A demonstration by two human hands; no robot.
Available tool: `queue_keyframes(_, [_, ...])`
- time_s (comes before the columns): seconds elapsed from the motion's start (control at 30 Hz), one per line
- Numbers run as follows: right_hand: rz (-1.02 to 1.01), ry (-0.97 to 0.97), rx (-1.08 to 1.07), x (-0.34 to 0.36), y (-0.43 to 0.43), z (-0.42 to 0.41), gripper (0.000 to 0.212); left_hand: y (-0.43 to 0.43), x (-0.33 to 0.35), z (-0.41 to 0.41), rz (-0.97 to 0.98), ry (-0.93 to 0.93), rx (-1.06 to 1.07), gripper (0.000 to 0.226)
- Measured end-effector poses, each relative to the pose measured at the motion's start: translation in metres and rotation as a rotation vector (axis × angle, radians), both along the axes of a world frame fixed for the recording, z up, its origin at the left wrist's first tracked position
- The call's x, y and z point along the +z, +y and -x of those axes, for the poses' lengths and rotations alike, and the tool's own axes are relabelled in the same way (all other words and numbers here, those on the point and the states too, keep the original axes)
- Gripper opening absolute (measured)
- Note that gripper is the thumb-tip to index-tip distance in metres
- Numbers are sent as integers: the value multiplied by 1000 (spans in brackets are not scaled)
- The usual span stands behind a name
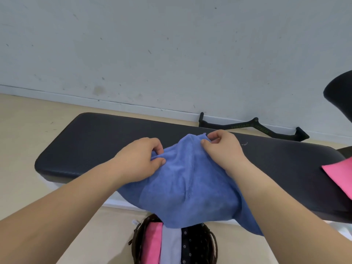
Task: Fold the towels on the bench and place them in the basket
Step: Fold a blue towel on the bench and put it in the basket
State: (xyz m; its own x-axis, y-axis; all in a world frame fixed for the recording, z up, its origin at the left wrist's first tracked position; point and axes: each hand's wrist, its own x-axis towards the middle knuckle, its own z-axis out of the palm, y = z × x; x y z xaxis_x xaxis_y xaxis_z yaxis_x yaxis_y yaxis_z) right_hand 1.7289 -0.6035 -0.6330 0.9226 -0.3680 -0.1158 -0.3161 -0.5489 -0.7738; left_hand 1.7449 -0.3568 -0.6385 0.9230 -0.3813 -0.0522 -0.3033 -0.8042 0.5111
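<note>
Your left hand pinches the left edge of the blue terry-cloth towel, with thumb and curled fingers bunching the fabric. Your right hand grasps the far corner of the same towel between thumb and fingertips. Between the two grips the cloth sags in soft folds on the long black padded bench. Nearer you than your hands, it spills off the bench's near edge and hangs over the dark brown woven basket on the floor.

In that basket, under the hanging cloth, stand a folded pink towel, a pale lavender towel just beside it, and a dark flower-dotted cloth. Well to the right of your right hand, a bright pink cloth lies on the bench. Beyond that hand, a black angled metal bar lies by the grey wall.
</note>
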Motion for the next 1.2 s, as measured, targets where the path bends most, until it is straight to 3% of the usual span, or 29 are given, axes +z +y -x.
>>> queue_keyframes(0.2, [-115, 40, 4, -2, 7, -15, 36, -1, -1, 2, 73, -21, -29, 13])
queue_keyframes(0.37, [-167, 87, 15, 2, 12, -15, 14, 1, -7, 4, 58, -52, -19, 11])
queue_keyframes(0.53, [97, -24, -36, -2, -1, -20, 7, 3, -8, 2, 59, -69, 10, 13])
queue_keyframes(0.6, [115, -47, -63, -3, -5, -21, 4, 2, -7, 2, 47, -72, 18, 14])
queue_keyframes(0.73, [58, -61, -105, -10, -6, -23, 18, 0, -3, 1, 11, -68, 40, 21])
queue_keyframes(0.87, [129, 26, -57, -12, -4, -30, 35, 10, 3, 2, -125, -9, 47, 36])
queue_keyframes(1.0, [198, 101, 20, -13, -1, -40, 10, 24, 6, 4, -134, 53, -20, 33])
queue_keyframes(1.1, [164, 36, 60, -13, 2, -39, 9, 29, 3, 6, -124, 11, -57, 30])
queue_keyframes(1.2, [-11, -104, 83, -4, 9, -32, 11, 31, 2, 7, -104, -44, -61, 27])
